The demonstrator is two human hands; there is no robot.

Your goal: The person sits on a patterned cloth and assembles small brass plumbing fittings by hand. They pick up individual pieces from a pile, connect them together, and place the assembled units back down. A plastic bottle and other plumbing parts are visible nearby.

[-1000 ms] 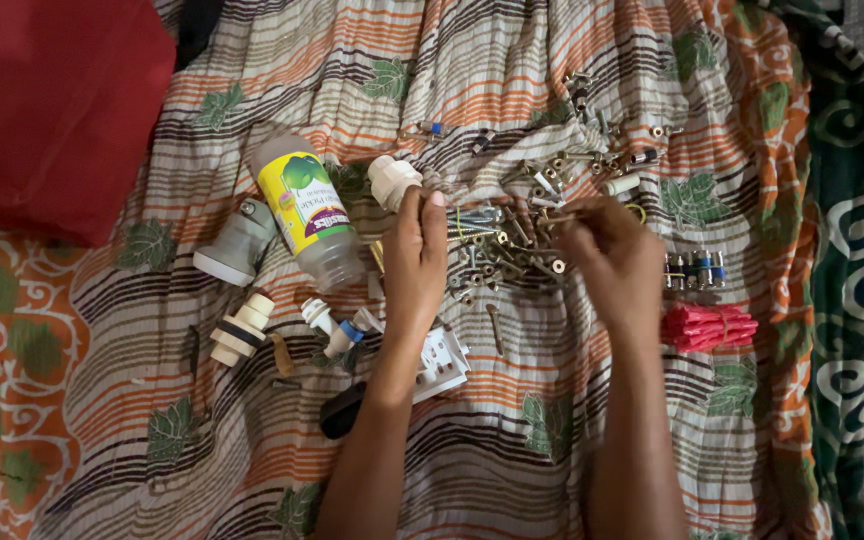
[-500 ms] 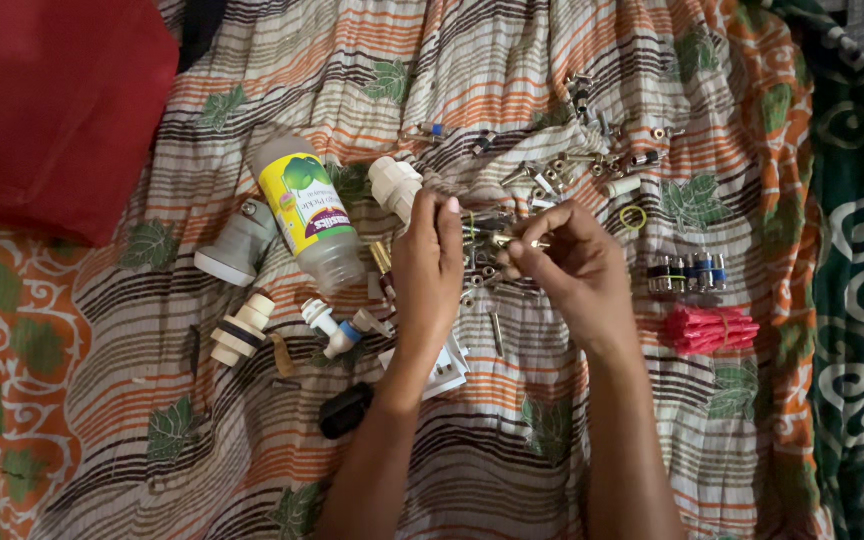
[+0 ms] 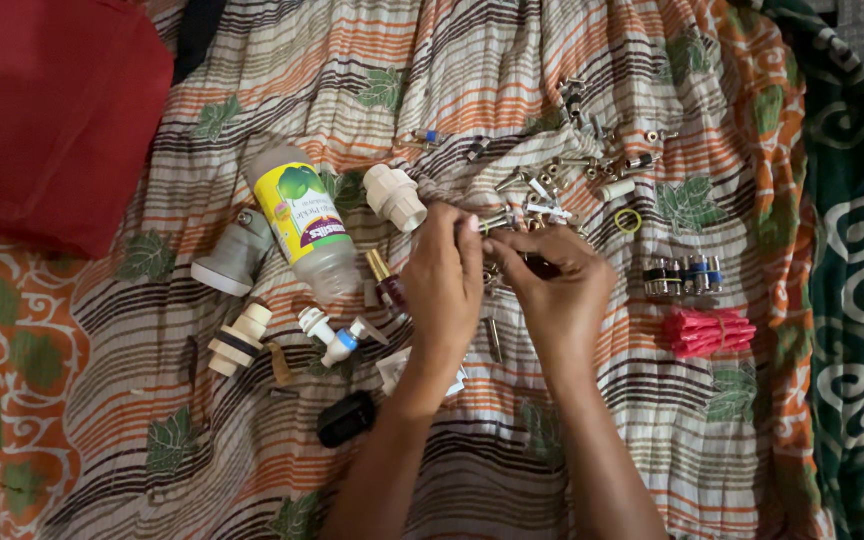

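I see my left hand (image 3: 444,285) and right hand (image 3: 552,285) pinching small screws together just below the screw pile (image 3: 552,190); open cloth (image 3: 512,460) below.

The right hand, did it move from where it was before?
Yes. The right hand slid left, away from the red bundle, and now meets the left hand.

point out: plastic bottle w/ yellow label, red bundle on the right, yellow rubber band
plastic bottle (image 3: 302,222): head view, on the yellow label at mid-body.
red bundle (image 3: 709,331): head view, on the middle of the bundle.
yellow rubber band (image 3: 628,213): head view, on the ring's upper edge.
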